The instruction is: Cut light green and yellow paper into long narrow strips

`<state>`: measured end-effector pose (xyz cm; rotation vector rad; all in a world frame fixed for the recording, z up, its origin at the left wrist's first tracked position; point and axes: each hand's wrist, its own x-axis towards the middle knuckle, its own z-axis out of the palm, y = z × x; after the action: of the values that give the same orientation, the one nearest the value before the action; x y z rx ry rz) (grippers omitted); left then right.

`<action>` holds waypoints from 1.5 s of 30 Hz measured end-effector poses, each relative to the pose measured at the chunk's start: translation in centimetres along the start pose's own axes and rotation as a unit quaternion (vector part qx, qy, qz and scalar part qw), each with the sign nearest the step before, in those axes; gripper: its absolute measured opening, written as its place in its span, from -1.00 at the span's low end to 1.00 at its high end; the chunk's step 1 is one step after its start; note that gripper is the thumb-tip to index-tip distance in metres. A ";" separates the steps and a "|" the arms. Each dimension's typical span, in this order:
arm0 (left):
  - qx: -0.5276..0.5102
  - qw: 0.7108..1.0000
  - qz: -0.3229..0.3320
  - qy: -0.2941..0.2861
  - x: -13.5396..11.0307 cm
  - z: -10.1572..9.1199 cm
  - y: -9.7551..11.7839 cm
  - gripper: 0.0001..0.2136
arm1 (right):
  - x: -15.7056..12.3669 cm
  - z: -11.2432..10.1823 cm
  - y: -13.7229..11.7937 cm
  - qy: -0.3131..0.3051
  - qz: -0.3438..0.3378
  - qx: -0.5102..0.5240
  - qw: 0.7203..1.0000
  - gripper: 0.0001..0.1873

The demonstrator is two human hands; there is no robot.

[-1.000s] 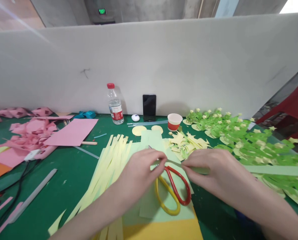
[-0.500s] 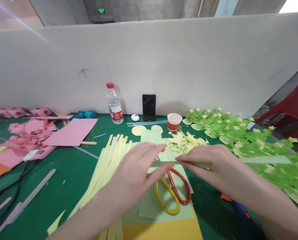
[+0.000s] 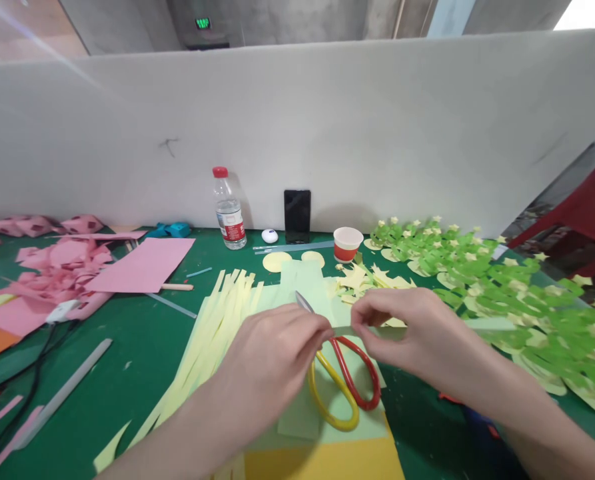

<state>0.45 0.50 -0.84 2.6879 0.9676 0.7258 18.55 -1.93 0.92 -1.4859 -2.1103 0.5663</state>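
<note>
A narrow pale green paper strip [image 3: 490,324] runs crosswise between my hands, its free end sticking out past my right wrist. My left hand [image 3: 282,343] pinches the strip's left end, fingers closed. Close beside it, my right hand [image 3: 402,320] also grips the strip between thumb and fingers. Beneath them lie scissors [image 3: 370,393] with one red and one yellow handle loop, the blades partly behind my left hand. They rest on light green paper sheets [image 3: 297,423]. A bundle of pale yellow paper strips [image 3: 212,333] spreads out to the left of my left hand.
Rows of green paper plants with stars [image 3: 527,313] fill the right side. Behind stand a water bottle [image 3: 230,213], a phone [image 3: 297,217] and a paper cup [image 3: 348,245] near yellow star scraps [image 3: 360,277]. Pink paper [image 3: 144,263] and a glue stick [image 3: 64,393] lie left.
My left fingers have closed from a looser hold into a pinch on the strip. The strip's free end on the right has drawn leftward, and my right fingers have curled more.
</note>
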 end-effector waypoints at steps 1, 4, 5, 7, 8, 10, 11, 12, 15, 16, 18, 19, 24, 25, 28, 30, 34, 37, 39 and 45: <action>-0.006 1.000 -0.006 -0.004 0.1 -0.4 -0.1 -0.80 | 0.0 -0.2 0.2 0.002 0.008 0.001 1.000 -0.87; -0.019 1.000 -0.021 -0.006 0.4 -1.7 -0.7 -0.82 | -0.2 -1.1 0.8 0.014 0.024 -0.022 0.999 -0.87; -0.023 0.999 -0.025 -0.005 0.4 -2.1 -1.0 -0.82 | -0.3 -1.4 1.1 0.018 0.025 -0.031 0.999 -0.87; -0.026 0.999 -0.028 0.000 0.2 -2.9 -1.7 -0.81 | -0.6 -2.2 1.7 0.026 0.025 -0.048 0.998 -0.86; -0.025 0.999 -0.027 -0.002 0.1 -3.3 -2.1 -0.80 | -0.7 -2.5 2.0 0.024 0.024 -0.055 0.998 -0.85; -0.021 0.999 -0.027 -0.016 -0.3 -3.8 -2.8 -0.79 | -0.9 -3.1 2.4 0.021 0.026 -0.063 0.997 -0.82; -0.014 0.999 -0.028 -0.028 -0.4 -4.0 -3.1 -0.79 | -1.0 -3.3 2.5 0.017 0.026 -0.065 0.997 -0.82; -0.004 0.999 -0.030 -0.038 -0.6 -4.0 -3.2 -0.80 | -1.0 -3.3 2.4 0.015 0.024 -0.066 0.997 -0.82; 0.038 0.998 -0.034 -0.020 -0.7 -3.1 -2.9 -0.78 | -1.0 -2.6 1.8 -0.003 0.019 -0.063 0.998 -0.85; 0.045 0.998 -0.030 -0.010 -0.6 -2.6 -2.5 -0.73 | -1.0 -2.1 1.5 -0.018 0.015 -0.061 0.998 -0.86; 0.023 1.000 -0.007 -0.015 -0.2 -1.3 -1.5 -0.67 | -0.8 -1.2 0.9 -0.049 0.005 -0.057 0.997 -0.86; 0.005 1.000 0.012 -0.024 -0.1 -0.7 -1.0 -0.70 | -0.8 -0.7 0.6 -0.062 -0.001 -0.057 0.996 -0.85; -0.033 0.997 0.061 -0.035 0.3 1.0 0.1 -0.77 | -0.4 0.2 0.3 -0.078 0.001 -0.045 0.996 -0.86; -0.037 0.997 0.060 -0.028 0.3 0.9 0.1 -0.77 | -0.4 0.1 0.5 -0.076 0.003 -0.040 0.996 -0.86; -0.053 0.998 0.038 -0.017 0.3 -0.1 -0.5 -0.82 | -0.4 -0.5 1.3 -0.056 0.009 -0.040 0.998 -0.87; -0.060 0.998 0.019 -0.014 0.3 -0.9 -0.9 -0.83 | -0.5 -1.0 1.7 -0.043 0.016 -0.037 0.998 -0.88; -0.067 0.998 -0.011 -0.016 0.1 -2.4 -1.4 -0.81 | -0.7 -2.2 2.2 -0.009 0.029 -0.036 0.999 -0.84; -0.068 0.997 -0.033 -0.035 -0.1 -3.1 -1.8 -0.79 | -0.9 -3.3 2.6 0.008 0.035 -0.054 0.998 -0.78; -0.058 0.996 -0.050 -0.051 -0.3 -3.5 -2.1 -0.78 | -1.1 -3.9 3.1 0.052 0.051 -0.095 0.993 -0.77; -0.033 0.987 -0.042 -0.152 -0.4 -2.8 -2.3 -0.79 | -0.5 -2.1 2.3 0.084 -0.005 -0.075 0.994 -0.72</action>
<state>-2.53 2.09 0.68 2.5810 0.9511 0.3110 21.64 -1.61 1.13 -1.5453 -2.0652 0.2735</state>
